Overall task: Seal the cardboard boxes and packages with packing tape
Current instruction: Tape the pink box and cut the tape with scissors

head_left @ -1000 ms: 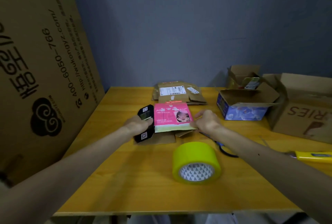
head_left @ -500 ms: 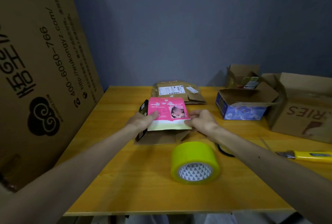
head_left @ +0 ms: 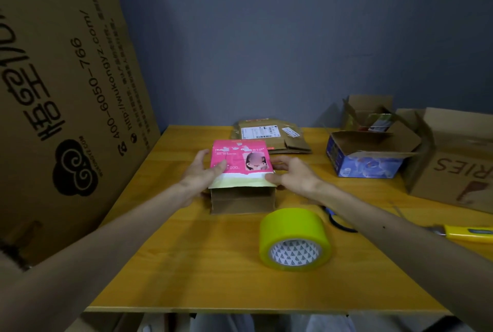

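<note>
- Your left hand (head_left: 198,174) grips the box (head_left: 242,198) by its left side, thumb on the pink lid.
- Your right hand (head_left: 296,177) pinches its right edge.
- The box stands on the table (head_left: 186,265), just behind the tape roll (head_left: 293,227).

makeshift packing room — open cardboard boxes (head_left: 450,169), tape roll (head_left: 293,227), wooden table (head_left: 186,265)

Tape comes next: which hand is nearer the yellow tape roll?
Right. The right hand grips the right side of the small box, just beyond the yellow tape roll; the left hand holds its left side, farther away.
</note>
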